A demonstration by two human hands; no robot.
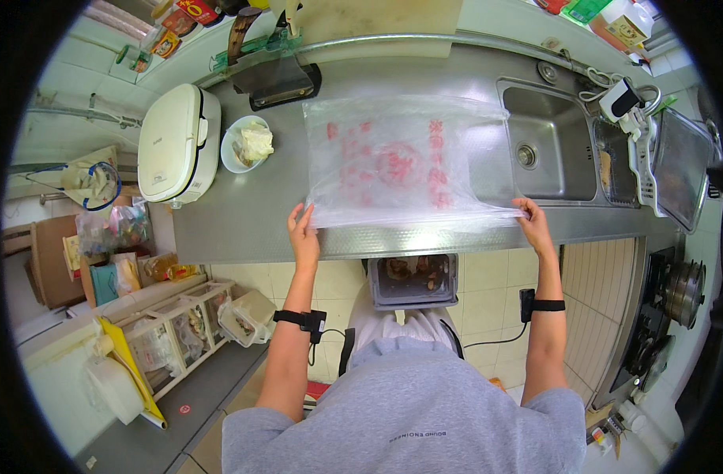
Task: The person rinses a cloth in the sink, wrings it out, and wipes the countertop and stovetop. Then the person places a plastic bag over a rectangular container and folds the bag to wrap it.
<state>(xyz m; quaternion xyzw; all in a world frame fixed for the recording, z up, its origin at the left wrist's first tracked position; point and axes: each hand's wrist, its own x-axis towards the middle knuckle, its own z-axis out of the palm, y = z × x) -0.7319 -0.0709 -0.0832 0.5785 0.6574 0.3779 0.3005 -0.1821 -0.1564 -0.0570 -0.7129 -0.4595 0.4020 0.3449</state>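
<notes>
A thin translucent plastic bag with red printing (379, 160) lies spread flat on the stainless steel counter (249, 237). My left hand (304, 234) pinches its near left corner between thumb and fingers. At the near right, my right hand (532, 222) grips the gathered handle end of the bag. The bag's far right handle reaches the rim of the sink. Between my legs and below the counter's front edge stands a grey plastic bin (413, 281) with scraps inside.
Left of the bag are a light blue bowl (237, 160) with crumpled pale material and a white rice cooker (172, 142). Knives in a rack (278, 77) stand behind. A steel sink (551, 148) and a dish rack (645, 160) are at the right.
</notes>
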